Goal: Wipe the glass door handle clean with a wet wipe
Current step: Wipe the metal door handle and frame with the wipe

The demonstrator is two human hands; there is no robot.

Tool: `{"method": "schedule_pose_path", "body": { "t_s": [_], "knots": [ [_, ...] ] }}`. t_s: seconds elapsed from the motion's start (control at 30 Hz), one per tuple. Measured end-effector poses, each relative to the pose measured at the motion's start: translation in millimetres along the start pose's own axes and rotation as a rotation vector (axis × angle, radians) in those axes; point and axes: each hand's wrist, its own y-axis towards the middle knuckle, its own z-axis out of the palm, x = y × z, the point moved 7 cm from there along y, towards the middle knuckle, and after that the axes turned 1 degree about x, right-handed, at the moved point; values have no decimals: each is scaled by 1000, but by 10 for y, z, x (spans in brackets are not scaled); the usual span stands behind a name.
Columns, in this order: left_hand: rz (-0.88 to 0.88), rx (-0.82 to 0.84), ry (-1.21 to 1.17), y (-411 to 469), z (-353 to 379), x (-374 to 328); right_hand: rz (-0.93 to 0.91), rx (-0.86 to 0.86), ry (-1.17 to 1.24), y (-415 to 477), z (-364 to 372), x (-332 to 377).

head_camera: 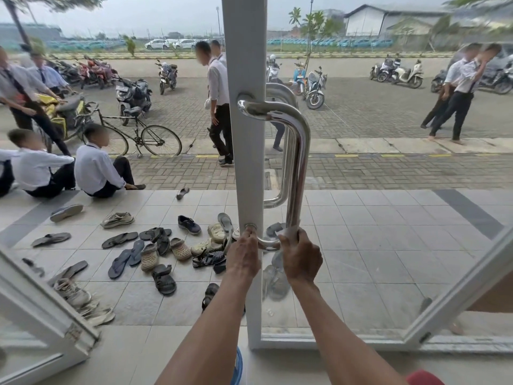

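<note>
A polished steel D-shaped door handle (pixel 299 162) is fixed to the white frame (pixel 244 51) of a glass door. My right hand (pixel 301 259) is wrapped around the bottom of the handle's upright bar, with a white wet wipe (pixel 288 232) pressed between the fingers and the steel. My left hand (pixel 244 255) grips the handle's lower mount where it meets the frame, fingers curled by the round base. A second handle (pixel 284 168) shows on the far side of the glass.
Outside on the tiled porch lie several sandals and shoes (pixel 163 245). People sit at the left (pixel 97 168) and walk past behind the door (pixel 219 107). Another glass door's frame (pixel 41 307) slants in at the lower left, and one more (pixel 458 295) at the lower right.
</note>
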Motion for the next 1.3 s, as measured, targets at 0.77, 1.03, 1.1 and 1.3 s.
{"method": "schedule_pose_path", "body": {
  "t_s": [0.77, 1.03, 1.1, 1.3],
  "knots": [
    [-21, 110, 93, 45, 57, -88, -123, -113, 98, 316, -493, 610],
    [-20, 114, 81, 38, 90, -125, -124, -101, 127, 329, -455, 566],
    [-14, 120, 89, 32, 84, -115, -68, 1, 85, 192, -272, 343],
    [-16, 124, 55, 23, 61, -96, -36, -20, 138, 286, -318, 440]
  ]
}}
